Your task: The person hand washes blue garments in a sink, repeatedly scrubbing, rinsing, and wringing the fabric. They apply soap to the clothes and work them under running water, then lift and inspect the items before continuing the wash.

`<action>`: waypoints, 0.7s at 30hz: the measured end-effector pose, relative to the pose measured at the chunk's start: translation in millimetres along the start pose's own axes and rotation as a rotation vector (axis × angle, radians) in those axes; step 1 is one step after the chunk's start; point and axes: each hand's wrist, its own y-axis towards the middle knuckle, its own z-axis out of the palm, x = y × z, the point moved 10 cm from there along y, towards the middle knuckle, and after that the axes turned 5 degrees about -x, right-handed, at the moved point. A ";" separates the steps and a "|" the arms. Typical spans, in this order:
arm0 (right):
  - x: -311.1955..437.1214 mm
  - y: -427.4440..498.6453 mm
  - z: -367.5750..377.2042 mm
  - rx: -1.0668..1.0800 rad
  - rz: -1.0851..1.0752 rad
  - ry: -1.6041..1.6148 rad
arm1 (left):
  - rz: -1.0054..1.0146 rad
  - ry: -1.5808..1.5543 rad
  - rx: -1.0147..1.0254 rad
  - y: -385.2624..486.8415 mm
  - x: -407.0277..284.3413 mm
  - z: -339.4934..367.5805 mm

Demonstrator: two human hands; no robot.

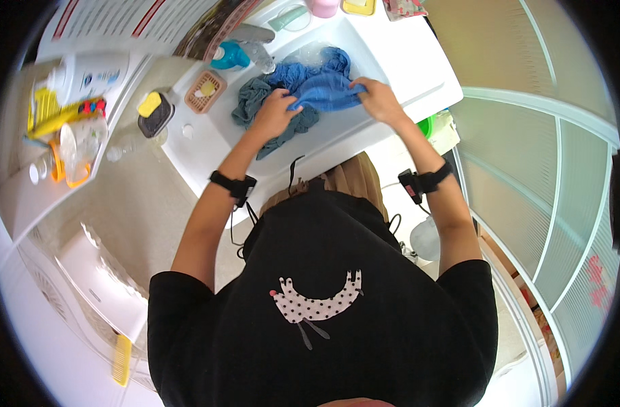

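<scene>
Between my two hands a piece of blue cloth (326, 92) is stretched over the white sink basin (371, 56). My left hand (275, 114) grips its left edge, and my right hand (381, 100) pinches its right end. More of the blue fabric lies bunched behind it, next to sudsy water (310, 53) at the back of the basin. A dark grey-green cloth (251, 99) lies crumpled on the left side, partly under the blue one and partly hidden by my left hand.
Left of the basin are a pink soap dish (205, 91), a blue bottle (230, 56) and a yellow sponge (149, 104) on a dark holder. A shelf (60, 196) with bottles and cups juts in at left. Ribbed sliding panels (513, 147) stand at right.
</scene>
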 end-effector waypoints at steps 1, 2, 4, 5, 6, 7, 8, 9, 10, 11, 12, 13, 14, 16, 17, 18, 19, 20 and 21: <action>-14.2 6.1 17.2 -0.031 -0.003 -0.104 | -0.023 0.094 -0.021 6.4 10.4 18.8; -22.5 13.1 32.8 -0.078 -0.003 -0.226 | 0.034 0.179 -0.109 13.0 9.5 29.0; -31.8 27.6 57.9 -0.158 0.017 -0.428 | -0.045 0.350 -0.046 24.3 21.0 65.0; -29.3 34.5 64.7 -0.218 -0.028 -0.475 | -0.051 0.363 -0.047 34.3 22.9 73.9; -24.0 39.0 70.0 -0.303 -0.085 -0.532 | -0.064 0.376 -0.033 43.0 24.6 82.6; -26.1 48.9 82.3 -0.285 -0.088 -0.474 | -0.058 0.392 -0.043 51.2 24.6 86.3; -25.1 61.3 90.2 -0.301 -0.106 -0.428 | -0.104 0.444 0.022 62.1 33.1 93.3; -26.8 73.3 99.5 -0.290 -0.111 -0.384 | -0.104 0.465 0.045 72.4 36.9 96.4; -29.9 81.9 106.0 -0.304 -0.095 -0.383 | -0.112 0.490 0.079 82.8 42.8 99.4; -32.2 89.3 109.9 -0.327 -0.098 -0.394 | -0.127 0.519 0.118 91.4 49.8 102.8; -36.9 97.2 117.7 -0.301 -0.084 -0.404 | -0.115 0.576 0.175 98.6 55.4 108.7; -40.3 104.3 122.8 -0.291 -0.076 -0.418 | -0.100 0.580 0.205 105.9 59.7 113.3; -41.8 110.0 127.6 -0.281 -0.072 -0.447 | -0.110 0.583 0.262 110.7 67.3 119.5; -42.3 118.7 134.0 -0.263 -0.082 -0.453 | -0.123 0.582 0.299 114.2 79.7 126.0; -44.7 122.6 140.3 -0.207 -0.066 -0.467 | -0.118 0.576 0.273 114.6 83.3 126.4; -43.8 125.2 137.7 -0.238 -0.066 -0.417 | -0.147 0.569 0.292 114.1 92.3 129.8; -44.8 127.7 139.4 -0.222 -0.055 -0.365 | -0.112 0.589 0.276 115.0 95.5 131.3; -47.4 129.9 144.4 -0.171 -0.034 -0.310 | -0.112 0.607 0.306 112.8 103.3 135.2; -44.6 131.1 143.4 -0.190 -0.057 -0.312 | -0.084 0.625 0.298 111.6 106.6 137.4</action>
